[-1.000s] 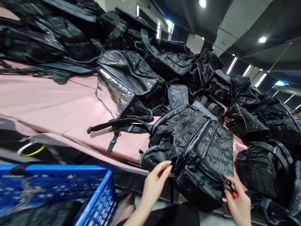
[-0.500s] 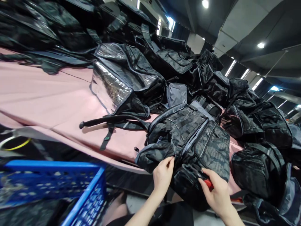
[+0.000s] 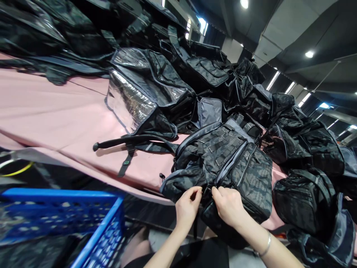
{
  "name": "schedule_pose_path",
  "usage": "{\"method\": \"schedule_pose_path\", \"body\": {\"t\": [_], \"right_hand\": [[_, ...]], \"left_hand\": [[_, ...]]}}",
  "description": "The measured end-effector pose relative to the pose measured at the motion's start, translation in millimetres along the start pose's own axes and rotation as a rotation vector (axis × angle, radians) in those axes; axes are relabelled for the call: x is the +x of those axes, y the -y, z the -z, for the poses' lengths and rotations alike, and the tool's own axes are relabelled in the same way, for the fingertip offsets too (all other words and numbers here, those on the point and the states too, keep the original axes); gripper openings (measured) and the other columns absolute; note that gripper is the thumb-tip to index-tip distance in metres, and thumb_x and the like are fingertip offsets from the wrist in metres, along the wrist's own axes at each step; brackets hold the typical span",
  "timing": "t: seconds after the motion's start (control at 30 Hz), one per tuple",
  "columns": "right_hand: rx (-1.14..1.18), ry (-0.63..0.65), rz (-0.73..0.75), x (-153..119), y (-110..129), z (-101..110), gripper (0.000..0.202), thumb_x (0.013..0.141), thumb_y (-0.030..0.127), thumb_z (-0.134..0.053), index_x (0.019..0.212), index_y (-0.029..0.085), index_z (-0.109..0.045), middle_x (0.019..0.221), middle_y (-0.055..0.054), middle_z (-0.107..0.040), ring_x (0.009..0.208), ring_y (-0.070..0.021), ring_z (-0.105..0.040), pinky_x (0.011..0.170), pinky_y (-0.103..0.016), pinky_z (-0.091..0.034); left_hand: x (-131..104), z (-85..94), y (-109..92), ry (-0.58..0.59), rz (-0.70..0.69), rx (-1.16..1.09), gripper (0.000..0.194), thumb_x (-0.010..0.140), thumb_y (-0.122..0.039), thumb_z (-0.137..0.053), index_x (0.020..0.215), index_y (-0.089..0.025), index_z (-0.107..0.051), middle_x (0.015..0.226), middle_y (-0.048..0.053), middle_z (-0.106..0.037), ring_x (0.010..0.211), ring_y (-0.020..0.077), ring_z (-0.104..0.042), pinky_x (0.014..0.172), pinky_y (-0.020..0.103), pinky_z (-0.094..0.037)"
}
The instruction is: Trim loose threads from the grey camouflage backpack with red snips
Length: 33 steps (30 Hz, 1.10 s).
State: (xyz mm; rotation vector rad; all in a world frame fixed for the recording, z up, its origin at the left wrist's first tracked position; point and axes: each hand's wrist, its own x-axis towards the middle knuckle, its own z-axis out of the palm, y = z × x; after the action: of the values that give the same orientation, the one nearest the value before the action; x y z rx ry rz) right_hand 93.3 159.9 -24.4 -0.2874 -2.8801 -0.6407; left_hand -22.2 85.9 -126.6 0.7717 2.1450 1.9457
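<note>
A dark camouflage backpack [image 3: 240, 163] lies on the pink table [image 3: 55, 108], its lower end hanging over the near edge. My left hand [image 3: 187, 208] pinches the fabric at the bag's lower front seam. My right hand [image 3: 228, 204], back towards the camera, has its fingers curled on the same seam just to the right. The two hands almost touch. The red-handled tool seen earlier in my right hand is hidden now. A bracelet [image 3: 266, 245] sits on my right wrist.
A blue plastic crate [image 3: 111, 223] stands below the table edge at the near left. A bag with silver lining [image 3: 131, 104] and a long black strap [image 3: 125, 140] lie behind the backpack. Several more black backpacks [image 3: 304, 197] are piled to the right and along the back.
My right hand has moved left from the bag's right corner to its lower front seam, beside my left hand. The red tool is no longer visible. My left hand has closed on the fabric.
</note>
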Motion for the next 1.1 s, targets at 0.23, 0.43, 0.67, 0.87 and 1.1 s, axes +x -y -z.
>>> {"method": "schedule_pose_path", "body": {"t": [0.23, 0.43, 0.67, 0.87, 1.1], "right_hand": [[-0.02, -0.021, -0.009, -4, -3, 2, 0.026, 0.087, 0.013, -0.044, 0.113, 0.012, -0.049, 0.078, -0.004, -0.059, 0.065, -0.0181, -0.058, 0.054, -0.03, -0.04], [-0.025, 0.051, 0.003, -2, -4, 3, 0.031, 0.083, 0.011, -0.048, 0.114, 0.013, -0.048, 0.08, -0.005, -0.059, 0.066, -0.0181, -0.058, 0.054, -0.029, -0.041], [0.0, 0.145, 0.014, 13, -1, 10, 0.015, 0.089, 0.014, -0.045, 0.103, 0.016, -0.051, 0.083, -0.005, -0.061, 0.067, -0.0177, -0.06, 0.053, -0.027, -0.043], [0.03, 0.185, -0.017, 22, 3, 11, 0.008, 0.09, 0.014, -0.044, 0.092, 0.016, -0.052, 0.08, -0.004, -0.06, 0.068, -0.0188, -0.062, 0.054, -0.027, -0.044], [0.138, 0.042, -0.047, 2, 1, 11, 0.011, 0.089, 0.019, -0.046, 0.096, 0.017, -0.054, 0.077, -0.003, -0.061, 0.065, -0.0169, -0.06, 0.057, -0.025, -0.044]], "left_hand": [[-4, -11.6, -2, 0.0, -0.019, 0.016, 0.031, 0.077, -0.045, -0.052, 0.084, -0.02, -0.069, 0.085, 0.005, -0.073, 0.072, 0.0207, -0.067, 0.071, 0.03, -0.052], [1, -19.1, -4, -0.048, -0.059, 0.085, 0.025, 0.079, -0.035, -0.047, 0.078, -0.021, -0.067, 0.083, 0.005, -0.072, 0.071, 0.0191, -0.065, 0.068, 0.028, -0.05], [1, -12.1, -9, -0.054, -0.135, 0.171, 0.021, 0.079, -0.033, -0.047, 0.073, -0.02, -0.064, 0.073, 0.003, -0.068, 0.058, 0.0146, -0.06, 0.058, 0.023, -0.044], [4, -10.6, -11, -0.031, -0.246, 0.23, 0.02, 0.081, -0.034, -0.047, 0.072, -0.021, -0.059, 0.07, 0.003, -0.063, 0.062, 0.0158, -0.058, 0.06, 0.024, -0.041], [-5, 1.6, -6, 0.07, -0.305, 0.222, 0.02, 0.083, -0.034, -0.044, 0.07, -0.021, -0.054, 0.065, -0.001, -0.058, 0.055, 0.0122, -0.054, 0.056, 0.021, -0.041]]}}
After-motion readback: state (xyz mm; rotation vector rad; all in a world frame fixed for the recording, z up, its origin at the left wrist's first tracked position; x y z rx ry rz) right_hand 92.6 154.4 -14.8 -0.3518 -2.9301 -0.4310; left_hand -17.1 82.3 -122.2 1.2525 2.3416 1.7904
